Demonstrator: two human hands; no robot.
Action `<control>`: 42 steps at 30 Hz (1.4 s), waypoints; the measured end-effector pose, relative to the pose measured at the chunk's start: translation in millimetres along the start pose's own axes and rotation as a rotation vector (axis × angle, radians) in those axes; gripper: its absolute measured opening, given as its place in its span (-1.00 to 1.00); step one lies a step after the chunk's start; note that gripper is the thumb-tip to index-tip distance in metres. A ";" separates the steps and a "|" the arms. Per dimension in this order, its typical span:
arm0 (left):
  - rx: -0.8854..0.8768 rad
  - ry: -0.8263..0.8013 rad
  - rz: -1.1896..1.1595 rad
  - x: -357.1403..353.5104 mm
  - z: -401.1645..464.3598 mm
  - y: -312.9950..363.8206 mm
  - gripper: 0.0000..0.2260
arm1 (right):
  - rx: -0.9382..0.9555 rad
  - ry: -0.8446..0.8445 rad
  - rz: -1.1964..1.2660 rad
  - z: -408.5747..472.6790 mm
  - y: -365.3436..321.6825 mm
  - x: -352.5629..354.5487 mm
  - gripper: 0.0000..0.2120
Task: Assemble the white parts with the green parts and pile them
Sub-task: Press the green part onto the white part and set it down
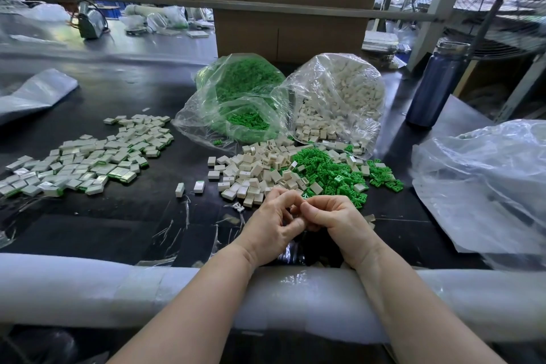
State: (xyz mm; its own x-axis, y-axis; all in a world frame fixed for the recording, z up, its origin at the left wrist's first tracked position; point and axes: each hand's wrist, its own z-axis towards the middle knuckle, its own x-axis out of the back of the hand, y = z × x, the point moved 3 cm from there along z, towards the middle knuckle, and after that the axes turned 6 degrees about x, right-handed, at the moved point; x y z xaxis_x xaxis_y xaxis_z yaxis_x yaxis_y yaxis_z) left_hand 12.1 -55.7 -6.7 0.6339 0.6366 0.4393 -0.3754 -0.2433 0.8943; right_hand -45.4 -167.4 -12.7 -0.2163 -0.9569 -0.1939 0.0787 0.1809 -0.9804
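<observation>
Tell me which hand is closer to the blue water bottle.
Right. The right hand sits below and left of the blue water bottle; the left hand is pressed against it on the far side, farther away.

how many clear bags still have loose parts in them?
2. The bag of green parts lies behind the loose piles, left; the bag of white parts lies beside it, right. Other plastic at the table edges looks empty, though folds could hide parts.
</observation>
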 end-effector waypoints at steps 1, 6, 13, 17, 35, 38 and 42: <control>0.001 -0.002 0.004 0.0 -0.1 0.0 -0.86 | 0.004 0.005 -0.007 0.0 0.1 0.3 -0.89; 0.009 0.005 0.021 -0.3 0.4 0.0 -0.87 | 0.007 0.020 -0.023 -0.3 -0.4 -0.1 -0.87; 0.020 0.002 0.033 -0.7 1.1 -2.1 -0.87 | 0.008 0.027 -0.051 -0.8 -1.1 -0.4 -0.87; 0.009 0.013 0.006 0.6 0.8 -1.0 -0.82 | 0.002 0.000 -0.027 -1.3 -1.4 -0.9 -0.88; 0.004 0.011 0.033 -1.0 1.1 -2.6 -0.85 | 0.005 0.043 -0.056 -1.3 -0.2 -0.3 -0.80; 0.006 0.008 0.035 -1.4 1.5 -3.3 -0.87 | 0.004 0.047 -0.059 -1.4 0.0 0.0 -0.80; 0.002 0.006 0.039 -1.3 1.2 -3.5 -0.87 | -0.001 0.044 -0.065 -1.5 0.2 -0.1 -0.81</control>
State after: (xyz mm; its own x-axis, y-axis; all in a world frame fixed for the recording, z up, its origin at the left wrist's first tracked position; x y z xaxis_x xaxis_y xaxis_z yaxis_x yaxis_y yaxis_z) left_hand 13.4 -56.6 -10.3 0.6146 0.6310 0.4734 -0.3987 -0.2693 0.8767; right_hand -46.8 -166.9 -12.9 -0.2638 -0.9556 -0.1314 0.0623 0.1191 -0.9909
